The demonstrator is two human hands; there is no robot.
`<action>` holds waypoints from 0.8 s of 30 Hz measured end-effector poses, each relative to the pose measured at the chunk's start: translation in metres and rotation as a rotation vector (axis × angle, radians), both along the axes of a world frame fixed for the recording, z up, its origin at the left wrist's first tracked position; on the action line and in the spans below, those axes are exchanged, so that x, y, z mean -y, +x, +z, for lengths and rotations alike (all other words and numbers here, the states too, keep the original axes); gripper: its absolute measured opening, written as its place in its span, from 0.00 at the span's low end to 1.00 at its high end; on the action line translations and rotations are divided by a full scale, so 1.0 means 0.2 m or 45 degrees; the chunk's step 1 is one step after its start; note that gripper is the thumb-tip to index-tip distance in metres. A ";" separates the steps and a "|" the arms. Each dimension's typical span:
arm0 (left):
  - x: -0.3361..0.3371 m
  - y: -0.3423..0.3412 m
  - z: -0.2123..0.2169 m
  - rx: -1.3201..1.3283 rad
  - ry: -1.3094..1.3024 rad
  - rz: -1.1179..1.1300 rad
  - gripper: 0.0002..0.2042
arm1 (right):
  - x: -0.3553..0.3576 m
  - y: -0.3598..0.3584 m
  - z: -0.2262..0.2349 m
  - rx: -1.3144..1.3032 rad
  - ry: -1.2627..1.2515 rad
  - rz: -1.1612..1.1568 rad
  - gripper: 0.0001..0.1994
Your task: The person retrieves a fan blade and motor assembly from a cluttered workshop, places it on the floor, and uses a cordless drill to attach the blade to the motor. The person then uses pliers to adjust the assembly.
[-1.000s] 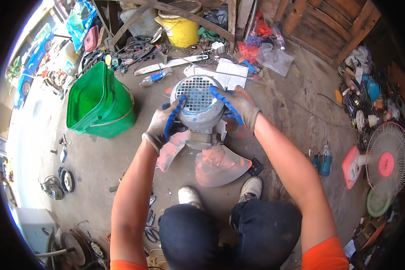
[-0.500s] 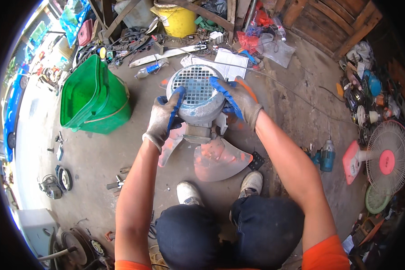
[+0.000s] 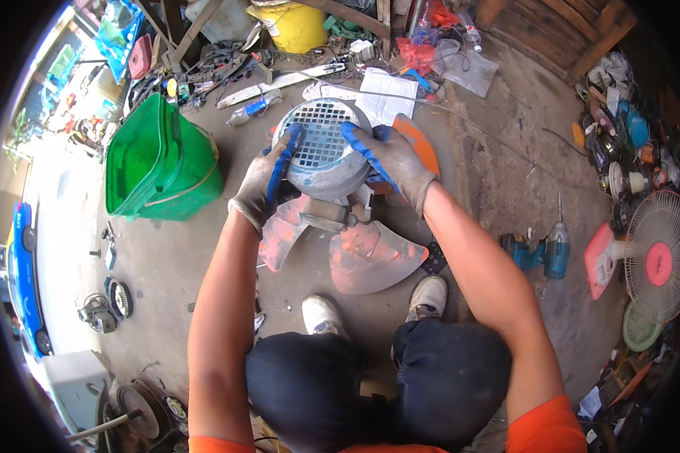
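Between my gloved hands is an electric motor [image 3: 326, 162], grey with worn blue paint and a round grille of square holes facing up. My left hand [image 3: 268, 172] is closed on its left side, thumb lying on the grille's edge. My right hand [image 3: 395, 160] grips the opposite side, its thumb also on the rim. A box-shaped metal part [image 3: 325, 214] juts from the motor's near side. Beneath, translucent fan blades [image 3: 374, 260] with orange marks spread over the floor, partly covered by the motor. An orange piece [image 3: 417, 143] shows behind my right hand.
A green bucket [image 3: 193, 177] stands to the left. To the right are a blue cordless drill [image 3: 556, 253] and a fan with a pink base [image 3: 599, 260]. Scrap and a yellow bucket [image 3: 291, 30] line the far side. A cable [image 3: 499, 147] crosses the floor.
The motor has shifted slightly left in the picture, still between both hands. My right hand has moved a little left with it, and more of the orange piece shows. The whole view has shifted somewhat.
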State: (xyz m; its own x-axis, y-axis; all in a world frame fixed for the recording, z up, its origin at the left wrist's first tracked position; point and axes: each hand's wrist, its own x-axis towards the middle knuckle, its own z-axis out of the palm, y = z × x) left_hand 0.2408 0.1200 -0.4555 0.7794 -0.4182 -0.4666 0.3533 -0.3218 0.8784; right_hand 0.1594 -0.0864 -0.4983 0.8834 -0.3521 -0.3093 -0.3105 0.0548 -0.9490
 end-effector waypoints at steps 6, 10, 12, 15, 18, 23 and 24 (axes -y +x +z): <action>-0.06 0.09 -0.11 0.044 -0.126 -0.019 0.25 | -0.06 0.01 0.11 -0.078 -0.219 0.011 0.34; -0.11 0.15 -0.15 0.227 -0.001 -0.238 0.34 | -0.01 0.00 0.09 -0.055 -0.145 0.085 0.33; -0.11 0.12 -0.15 0.493 0.172 -0.354 0.38 | 0.01 0.01 0.01 0.117 -0.012 0.060 0.34; -0.10 0.10 -0.14 0.565 0.211 -0.335 0.41 | 0.03 0.01 -0.02 0.114 0.048 0.060 0.36; -0.08 0.09 -0.15 0.404 0.075 -0.140 0.37 | 0.02 0.06 -0.04 -0.090 -0.308 -0.017 0.30; -0.06 0.05 -0.11 0.117 -0.102 0.148 0.24 | -0.05 0.02 0.09 -0.143 -0.346 0.022 0.29; -0.05 0.05 -0.11 0.076 -0.125 0.139 0.23 | -0.05 0.01 0.10 -0.151 -0.362 0.018 0.29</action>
